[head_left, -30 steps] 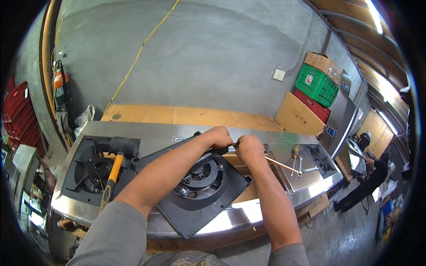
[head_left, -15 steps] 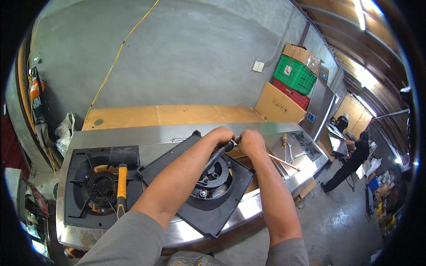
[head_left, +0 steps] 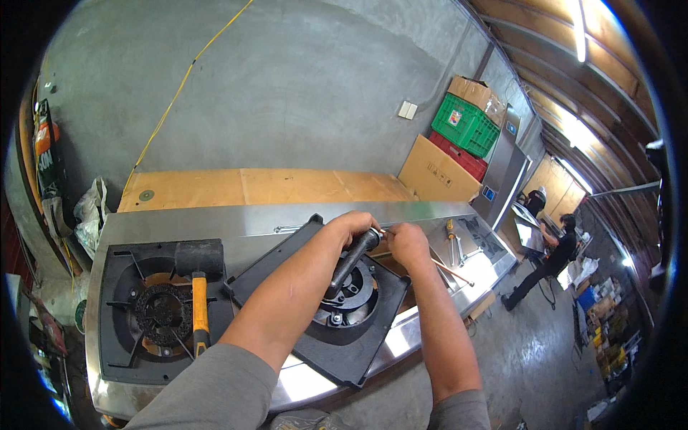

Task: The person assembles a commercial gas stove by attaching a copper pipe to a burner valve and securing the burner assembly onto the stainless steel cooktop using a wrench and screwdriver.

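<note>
Stainless steel stove top (head_left: 251,226) spans the view, long back edge toward the concrete wall. Left end: square black burner grate (head_left: 118,315) seated over its opening, cast burner ring at its centre. A rubber mallet (head_left: 198,276) with yellow-and-black handle lies across the grate's right part, black head toward the back edge.

Middle: second black burner plate (head_left: 344,351) rests tilted, turned diamond-wise, its near corner overhanging the front edge. Round burner sits in its centre.

A black cylindrical pipe (head_left: 351,259) rises at a slant from that burner toward the hands. Left hand (head_left: 351,223) is clenched around the pipe's upper end. Right hand (head_left: 407,240) is closed just beside it, at the pipe's tip; what its fingers pinch is too small to tell.

Right end: wrenches (head_left: 459,251) and a thin rod (head_left: 450,271) lie loose on the steel.
</note>
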